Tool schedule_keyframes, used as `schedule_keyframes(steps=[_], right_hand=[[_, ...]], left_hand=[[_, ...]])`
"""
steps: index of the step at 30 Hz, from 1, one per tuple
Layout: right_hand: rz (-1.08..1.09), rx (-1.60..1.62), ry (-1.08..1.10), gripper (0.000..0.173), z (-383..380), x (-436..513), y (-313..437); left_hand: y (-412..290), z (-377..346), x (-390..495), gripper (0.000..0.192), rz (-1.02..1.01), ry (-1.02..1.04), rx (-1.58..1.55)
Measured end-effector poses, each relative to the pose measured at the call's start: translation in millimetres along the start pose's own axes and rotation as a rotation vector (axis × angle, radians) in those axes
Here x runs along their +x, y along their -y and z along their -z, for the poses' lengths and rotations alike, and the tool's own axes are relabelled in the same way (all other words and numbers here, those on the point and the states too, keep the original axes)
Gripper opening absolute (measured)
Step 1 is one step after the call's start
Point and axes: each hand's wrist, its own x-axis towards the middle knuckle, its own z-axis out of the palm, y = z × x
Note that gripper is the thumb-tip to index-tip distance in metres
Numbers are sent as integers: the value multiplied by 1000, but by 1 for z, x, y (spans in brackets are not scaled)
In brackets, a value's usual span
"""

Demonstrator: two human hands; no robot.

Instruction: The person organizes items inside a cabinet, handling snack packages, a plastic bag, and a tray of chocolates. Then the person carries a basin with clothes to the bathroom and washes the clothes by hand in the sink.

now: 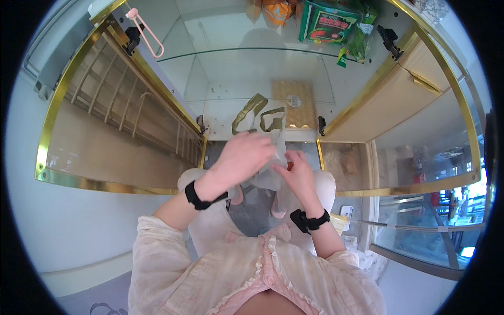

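A translucent plastic bag (pixel 277 138) with olive-green handles (pixel 250 112) hangs in front of me, above my knees. My left hand (pixel 248 153) lies over the bag's left side with its fingers curled; its grip is hidden beneath the hand. On the right, the fingertips of my right hand (pixel 295 167) pinch at the bag's edge, near a small orange-brown thing (pixel 290 165) that is mostly hidden. Behind the bag, an egg-tray-like carton (pixel 293 104) with a round label lies on the cabinet's bottom.
Gold-framed glass doors stand open on the left (pixel 110 187) and right (pixel 425 185). A glass shelf (pixel 244 49) crosses the cabinet, holding green packets (pixel 330 23) and an orange packet (pixel 277 12). A pink hook-like item (pixel 145 33) hangs at upper left.
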Motion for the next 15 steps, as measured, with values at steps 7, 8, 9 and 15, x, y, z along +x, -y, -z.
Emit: schedule_keyframes(steps=[7,8,9,15], right_hand=[[39,397,-9,19,0,-46,-9],[103,445,-21,20,5,-53,-10],[154,393,-17,18,13,-58,-9],[309,334,-26,12,54,-84,6]], left_hand=[[-78,29,-59,23,90,-212,-258],[-77,35,-70,29,94,-305,-233],[-74,38,-82,25,104,-499,-243],[-21,-16,-116,38,805,-1227,-1061]])
